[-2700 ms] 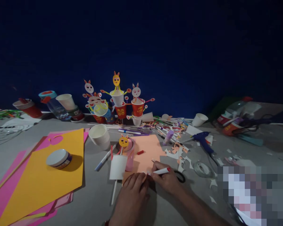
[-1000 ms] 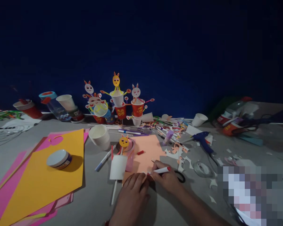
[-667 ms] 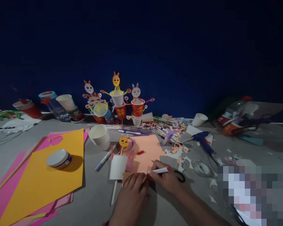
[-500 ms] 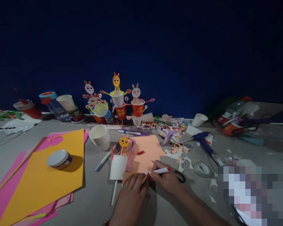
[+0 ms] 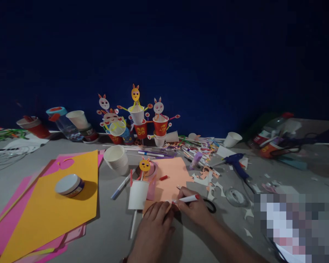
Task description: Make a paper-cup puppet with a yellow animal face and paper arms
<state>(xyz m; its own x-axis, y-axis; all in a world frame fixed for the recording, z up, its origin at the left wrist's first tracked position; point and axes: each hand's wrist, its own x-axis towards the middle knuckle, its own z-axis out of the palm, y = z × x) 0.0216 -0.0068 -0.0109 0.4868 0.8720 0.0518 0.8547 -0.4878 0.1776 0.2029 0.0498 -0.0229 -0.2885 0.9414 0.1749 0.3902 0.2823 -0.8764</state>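
Observation:
My right hand (image 5: 193, 208) grips a red marker (image 5: 188, 199) with a white barrel, its tip pointing left toward my left hand. My left hand (image 5: 156, 221) rests fingers down at the near edge of a peach paper sheet (image 5: 171, 170), holding a small peach paper piece (image 5: 169, 207) under its fingertips. The piece is mostly hidden, and the marker tip is close beside it. A red marker cap (image 5: 163, 178) lies on the sheet. Left of my hands, a white paper cup figure (image 5: 138, 195) on a stick has a yellow bunny face (image 5: 144, 165).
Dark scissors handles (image 5: 210, 205) show beside my right hand. Stacked white cups (image 5: 116, 159), a glue gun (image 5: 235, 162), clear tape (image 5: 237, 197) and paper scraps (image 5: 205, 179) surround the work. Yellow card (image 5: 57, 215) bears a white-lidded jar (image 5: 69, 184). Finished cup figures (image 5: 137, 115) stand behind.
Both hands keep nearly the same place, with the marker tip still by the small paper piece. The whole view has shifted very slightly.

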